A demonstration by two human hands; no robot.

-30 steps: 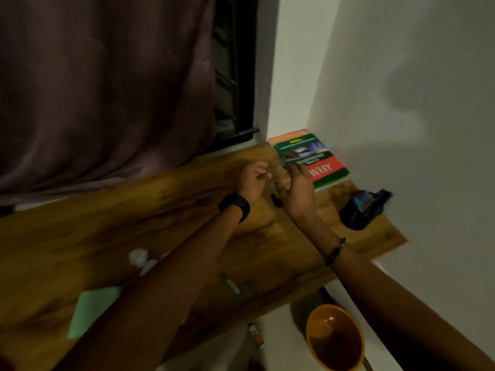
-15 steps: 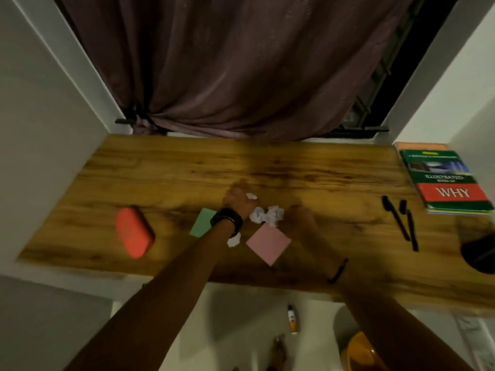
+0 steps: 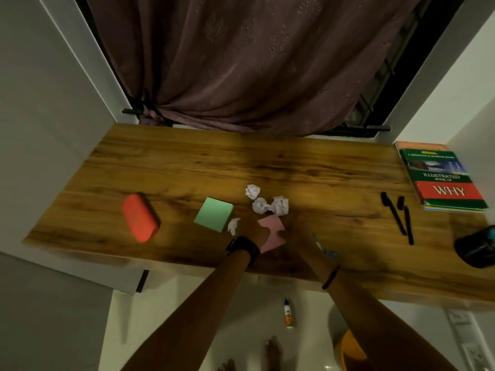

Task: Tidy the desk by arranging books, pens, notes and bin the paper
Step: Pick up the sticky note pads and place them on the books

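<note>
One wide-angle camera sits on the person's head, close above the near edge of the desk [image 3: 166,167], looking forward and steeply down across it toward the curtain [image 3: 254,62] behind its far edge. The desk top spans the frame, its right end cut off, and a strip of floor [image 3: 128,317] shows below its near edge

Light is dim and warm; the brown wood-grain desk top [image 3: 187,167] is brightest across its middle and sinks into shadow along its near edge. At lower centre the left hand [image 3: 257,232] and right hand [image 3: 305,242] are smeared by motion blur against the dark wood. Wide-angle distortion splays the pale walls [image 3: 40,103] outward at the upper corners.
</note>
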